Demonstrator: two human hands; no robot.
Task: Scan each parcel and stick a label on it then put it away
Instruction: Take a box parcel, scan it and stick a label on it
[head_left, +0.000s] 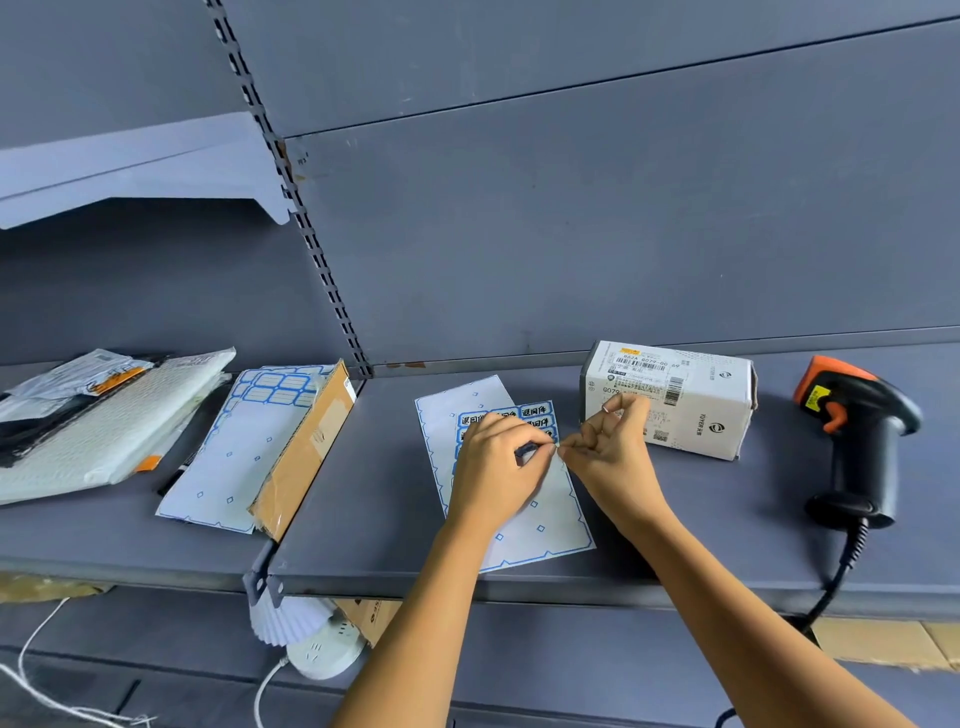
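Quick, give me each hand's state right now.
Left hand: pinching a blue label at the label sheet.
Right hand: thumb and forefinger pinching the same label's edge.

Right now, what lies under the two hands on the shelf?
A label sheet lies flat on the shelf. The left hand and right hand pinch at a label over it. Printed labels show above the left hand; any beneath are covered.

I only get one head cam here, close above the shelf (363, 493), angled forward and down.
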